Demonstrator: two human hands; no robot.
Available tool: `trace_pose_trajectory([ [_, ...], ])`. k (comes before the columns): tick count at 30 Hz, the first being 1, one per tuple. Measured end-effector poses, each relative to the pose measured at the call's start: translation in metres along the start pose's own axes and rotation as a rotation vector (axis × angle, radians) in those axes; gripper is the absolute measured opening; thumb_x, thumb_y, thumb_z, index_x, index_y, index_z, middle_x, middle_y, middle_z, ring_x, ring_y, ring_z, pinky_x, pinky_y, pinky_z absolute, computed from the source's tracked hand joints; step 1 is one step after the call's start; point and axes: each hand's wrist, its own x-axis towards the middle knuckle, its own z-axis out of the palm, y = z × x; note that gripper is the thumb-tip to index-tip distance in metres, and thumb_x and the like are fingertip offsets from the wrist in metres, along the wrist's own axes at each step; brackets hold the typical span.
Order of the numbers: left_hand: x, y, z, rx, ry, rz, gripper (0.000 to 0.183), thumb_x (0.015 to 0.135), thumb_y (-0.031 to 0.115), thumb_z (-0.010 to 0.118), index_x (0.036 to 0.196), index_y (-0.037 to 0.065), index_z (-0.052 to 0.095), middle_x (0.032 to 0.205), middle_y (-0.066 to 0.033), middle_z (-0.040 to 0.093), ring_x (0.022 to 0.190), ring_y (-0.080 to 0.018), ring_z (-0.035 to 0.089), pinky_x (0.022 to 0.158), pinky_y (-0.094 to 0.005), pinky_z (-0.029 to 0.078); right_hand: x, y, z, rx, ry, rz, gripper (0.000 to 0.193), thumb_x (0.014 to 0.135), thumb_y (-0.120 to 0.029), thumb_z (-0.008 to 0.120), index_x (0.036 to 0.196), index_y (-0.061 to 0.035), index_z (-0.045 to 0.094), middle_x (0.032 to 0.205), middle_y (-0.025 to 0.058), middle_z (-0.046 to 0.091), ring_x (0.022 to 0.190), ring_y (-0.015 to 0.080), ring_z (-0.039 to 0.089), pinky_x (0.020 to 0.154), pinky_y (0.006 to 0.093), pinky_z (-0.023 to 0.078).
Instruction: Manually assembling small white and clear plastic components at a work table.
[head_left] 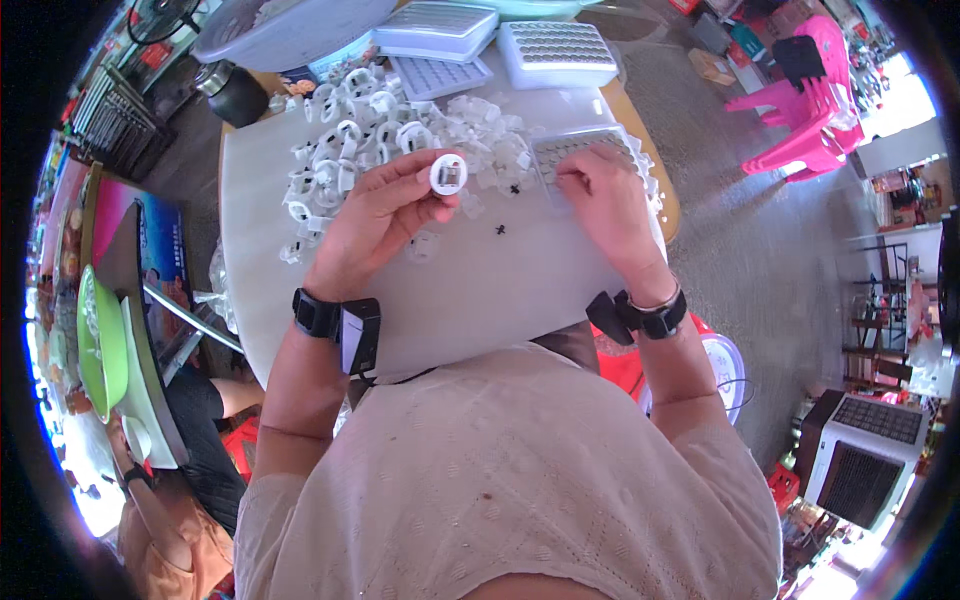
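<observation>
My left hand (378, 212) is closed around a small round white plastic part (449, 188), its face with a square metallic centre turned toward me. At the right of the table, my right hand (612, 212) reaches over a clear tray (556, 147) holding rows of small parts. Its fingers are curled together at the tray, and anything between them is hidden. Two tiny black pieces, one of them a small black part (501, 230), lie between my hands. Beyond my left hand spreads a heap of white plastic rings (348, 135), next to a pile of translucent pieces (485, 130).
Filled trays (558, 55) and a large basin (290, 35) stand along the far edge of the table (470, 300). A dark thermos (232, 95) is at the far left. Pink chairs (815, 110) stand at right. Another person (180, 530) sits at lower left near a green basin (97, 345).
</observation>
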Motion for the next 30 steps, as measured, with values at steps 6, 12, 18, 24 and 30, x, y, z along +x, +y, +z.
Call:
trace_pose_trajectory([
  [6, -0.001, 0.000, 0.007, 0.008, -0.049, -0.023, 0.037, 0.094, 0.012, 0.051, 0.126, -0.005, 0.047, 0.110, -0.0114, 0.060, 0.092, -0.0170, 0.062, 0.080, -0.0265, 0.051, 0.010, -0.047, -0.008, 0.583, -0.009, 0.226, 0.008, 0.077, -0.002, 0.066, 0.084, -0.0025, 0.062, 0.076, 0.0058, 0.061, 0.072, 0.0146, 0.063, 0.062, 0.0270, 0.050],
  [12, -0.002, 0.000, 0.009, 0.032, -0.111, -0.021, 0.038, 0.094, 0.014, 0.051, 0.127, -0.005, 0.047, 0.110, -0.0097, 0.059, 0.093, -0.0159, 0.060, 0.082, -0.0269, 0.050, 0.019, -0.077, 0.010, 0.559, 0.060, -0.020, 0.007, 0.077, 0.001, 0.065, 0.083, -0.0027, 0.063, 0.079, 0.0078, 0.061, 0.068, 0.0184, 0.061, 0.058, 0.0273, 0.048],
  [18, -0.002, -0.003, 0.013, 0.132, -0.077, 0.008, 0.043, 0.093, 0.020, 0.054, 0.129, -0.003, 0.046, 0.111, -0.0066, 0.059, 0.095, -0.0125, 0.057, 0.082, -0.0265, 0.048, 0.020, -0.080, 0.015, 0.583, 0.071, -0.010, 0.008, 0.077, 0.001, 0.064, 0.083, -0.0030, 0.063, 0.077, 0.0085, 0.059, 0.064, 0.0204, 0.059, 0.056, 0.0295, 0.046],
  [24, -0.001, -0.007, 0.009, 0.195, -0.056, 0.041, 0.042, 0.093, 0.022, 0.055, 0.128, -0.002, 0.050, 0.112, -0.0061, 0.060, 0.094, -0.0116, 0.057, 0.081, -0.0264, 0.048, 0.024, -0.072, 0.018, 0.541, -0.053, -0.009, 0.009, 0.077, 0.002, 0.064, 0.085, -0.0021, 0.062, 0.077, 0.0079, 0.057, 0.067, 0.0172, 0.058, 0.058, 0.0282, 0.046],
  [30, -0.002, -0.008, 0.008, 0.188, -0.042, 0.045, 0.035, 0.094, 0.015, 0.053, 0.125, -0.001, 0.053, 0.105, -0.0066, 0.060, 0.088, -0.0131, 0.058, 0.080, -0.0268, 0.050, 0.026, -0.073, 0.016, 0.751, -0.100, 0.212, 0.015, 0.075, 0.003, 0.064, 0.088, -0.0029, 0.062, 0.082, 0.0045, 0.056, 0.069, 0.0117, 0.055, 0.059, 0.0264, 0.045],
])
